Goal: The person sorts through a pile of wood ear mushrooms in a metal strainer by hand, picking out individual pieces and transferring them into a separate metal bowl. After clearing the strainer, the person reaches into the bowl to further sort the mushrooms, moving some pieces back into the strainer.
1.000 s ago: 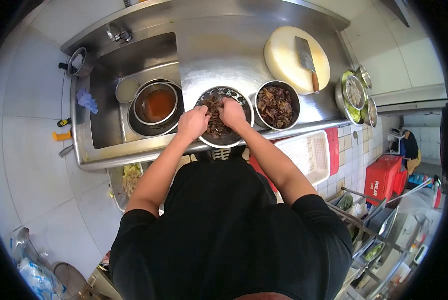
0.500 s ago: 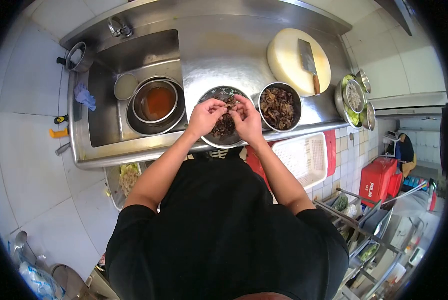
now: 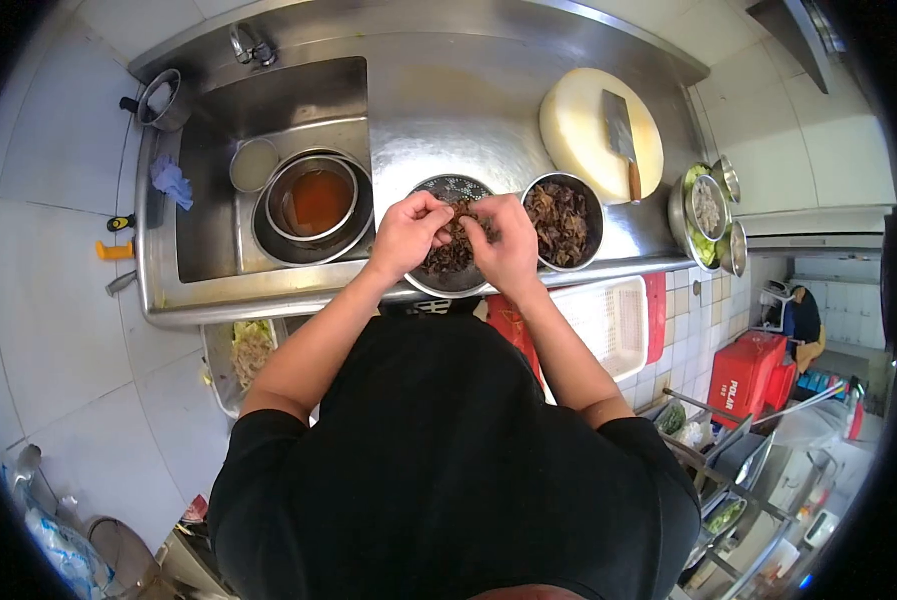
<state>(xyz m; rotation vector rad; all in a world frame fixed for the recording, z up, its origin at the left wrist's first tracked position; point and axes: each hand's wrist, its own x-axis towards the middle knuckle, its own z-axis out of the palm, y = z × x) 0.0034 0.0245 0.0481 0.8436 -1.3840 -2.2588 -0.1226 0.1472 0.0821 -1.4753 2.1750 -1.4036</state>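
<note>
My left hand [image 3: 407, 235] and my right hand [image 3: 507, 245] meet above a metal colander [image 3: 453, 186]. Their fingertips are closed in a pinch around a small piece of dark brown, frilly wood ear mushroom [image 3: 458, 222], partly hidden by the fingers. More loose wood ear lies in the colander below. Beside my right hand stands a round steel pot [image 3: 601, 240] full of torn brown wood ear [image 3: 559, 222].
A cleaver [image 3: 619, 125] rests on a thick round chopping board [image 3: 569, 110]. At left, the sink [image 3: 204, 240] holds nested bowls with reddish-brown liquid [image 3: 319, 202]. Several bowls of food [image 3: 707, 205] stand at the counter's right end. A white basket [image 3: 629, 330] sits below the edge.
Both hands stay over the colander. My right hand has turned slightly, its fingers curling in toward the left fingertips. The camera view has shifted a little.
</note>
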